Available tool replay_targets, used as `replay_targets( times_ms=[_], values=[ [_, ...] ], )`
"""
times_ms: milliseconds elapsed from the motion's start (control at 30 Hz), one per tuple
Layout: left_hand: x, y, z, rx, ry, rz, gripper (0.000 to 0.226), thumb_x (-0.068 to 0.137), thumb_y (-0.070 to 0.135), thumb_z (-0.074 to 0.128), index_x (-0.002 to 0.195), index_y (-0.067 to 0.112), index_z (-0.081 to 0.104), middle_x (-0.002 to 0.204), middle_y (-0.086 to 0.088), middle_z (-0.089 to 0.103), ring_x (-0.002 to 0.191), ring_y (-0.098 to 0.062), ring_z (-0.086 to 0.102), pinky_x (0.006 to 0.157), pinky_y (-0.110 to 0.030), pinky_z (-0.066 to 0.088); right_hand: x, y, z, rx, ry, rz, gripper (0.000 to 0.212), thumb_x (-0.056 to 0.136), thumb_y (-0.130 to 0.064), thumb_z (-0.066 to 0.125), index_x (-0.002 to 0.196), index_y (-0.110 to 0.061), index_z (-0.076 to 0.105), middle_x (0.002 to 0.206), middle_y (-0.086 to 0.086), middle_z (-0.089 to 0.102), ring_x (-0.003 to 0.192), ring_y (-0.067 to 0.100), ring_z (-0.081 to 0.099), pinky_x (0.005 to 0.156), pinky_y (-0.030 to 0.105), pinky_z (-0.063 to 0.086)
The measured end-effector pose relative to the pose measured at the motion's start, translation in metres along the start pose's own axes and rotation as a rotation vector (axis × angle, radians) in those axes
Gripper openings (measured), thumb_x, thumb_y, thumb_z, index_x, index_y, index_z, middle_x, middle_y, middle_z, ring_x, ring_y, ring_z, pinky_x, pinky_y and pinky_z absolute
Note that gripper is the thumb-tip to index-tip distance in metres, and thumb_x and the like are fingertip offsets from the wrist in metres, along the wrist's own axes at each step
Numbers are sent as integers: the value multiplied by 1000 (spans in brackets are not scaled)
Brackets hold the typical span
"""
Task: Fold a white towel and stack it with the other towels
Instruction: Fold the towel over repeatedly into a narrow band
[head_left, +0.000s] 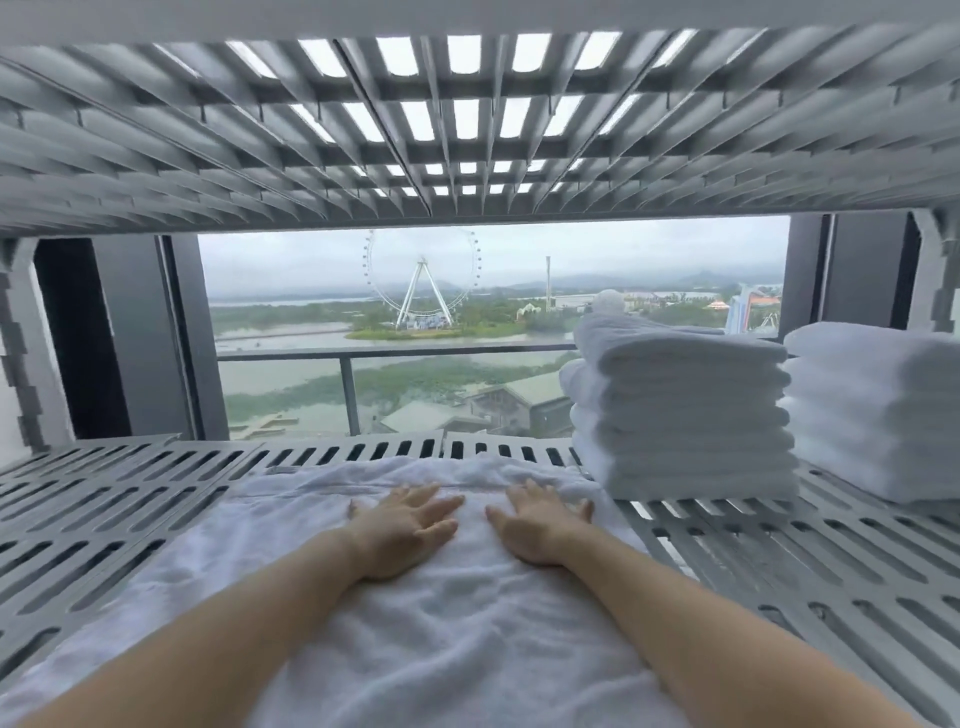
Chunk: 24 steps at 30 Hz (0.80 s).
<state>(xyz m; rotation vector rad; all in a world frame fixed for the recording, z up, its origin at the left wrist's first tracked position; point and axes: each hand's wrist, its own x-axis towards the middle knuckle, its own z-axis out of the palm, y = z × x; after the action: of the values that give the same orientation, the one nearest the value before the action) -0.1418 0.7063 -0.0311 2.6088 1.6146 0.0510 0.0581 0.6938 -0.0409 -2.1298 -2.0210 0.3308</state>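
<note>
A white towel (447, 623) lies spread lengthwise on the slotted grey shelf (104, 519), running from the near edge toward the window. My left hand (410, 525) and my right hand (540, 525) lie flat on its far part, fingers straight and spread, side by side and a little apart. To the right stands a stack of several folded white towels (685, 410), touching the spread towel's far right corner. A second stack of folded towels (878, 410) stands further right at the frame edge.
Another slotted shelf (467, 130) hangs low overhead. Behind the shelf is a large window (389, 322) with a balcony rail. Bare shelf surface lies left of the towel and in front of the stacks. Dark rack posts stand at both sides.
</note>
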Motion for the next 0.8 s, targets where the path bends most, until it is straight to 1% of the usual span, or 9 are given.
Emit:
replay_targets(
  times_ms=[67,167,233,333,433,500,633,733,800],
  values=[
    [1,1,-1,-1,0,-9,49,92,64,19,140,56,12,157,15,-2,145,-15,-3,106,-70,1,2,-5,-1,-5,69,-24,67,89,-56,23,147,-23,21,157,5,12,144,24,8,108,61,-2],
    [4,0,-3,5,-15,-23,50,91,66,19,139,56,13,157,15,0,145,-15,-1,107,-69,2,6,-7,-8,-79,305,-88,45,90,-39,28,124,-22,51,140,6,38,130,26,30,105,59,13],
    [10,5,-6,-33,-12,-37,52,91,65,20,140,51,19,157,13,7,145,-16,4,108,-67,4,10,-3,-11,-73,313,-22,36,93,-29,27,119,-22,51,136,6,40,127,28,33,105,61,16],
    [22,26,-12,-88,41,-50,49,94,59,21,141,47,24,156,12,12,145,-18,3,110,-64,0,15,-1,-14,-51,180,93,40,90,-24,31,127,-26,46,137,6,42,128,30,35,105,62,18],
    [31,41,-8,-59,13,-24,47,95,55,22,142,47,21,157,12,8,145,-18,-3,108,-63,-1,16,1,-11,-31,183,92,53,86,-25,36,139,-28,31,140,6,41,130,29,33,105,49,23],
    [32,42,0,-9,-18,-35,50,94,59,21,142,49,15,157,15,3,145,-19,-4,107,-68,-3,15,0,-12,-30,259,83,49,85,-22,41,134,-20,35,134,8,47,126,28,38,101,42,29],
    [28,39,9,27,16,-38,52,92,62,19,142,51,11,157,16,1,145,-17,-3,105,-68,-6,11,0,-18,-66,447,-28,29,81,-6,47,107,-15,57,114,6,60,111,26,52,86,35,43],
    [27,39,9,14,53,-35,52,91,63,20,141,52,11,157,15,3,145,-16,0,106,-67,-5,5,-5,-16,-277,721,-253,29,70,1,58,91,-17,66,94,-1,66,96,24,59,77,33,48],
    [25,38,10,-10,89,-54,52,91,63,24,141,51,17,157,14,7,145,-14,1,106,-67,-4,2,-10,-13,-436,840,-265,24,57,-6,71,78,-19,71,79,-5,66,83,20,63,67,30,51]
  ],
)
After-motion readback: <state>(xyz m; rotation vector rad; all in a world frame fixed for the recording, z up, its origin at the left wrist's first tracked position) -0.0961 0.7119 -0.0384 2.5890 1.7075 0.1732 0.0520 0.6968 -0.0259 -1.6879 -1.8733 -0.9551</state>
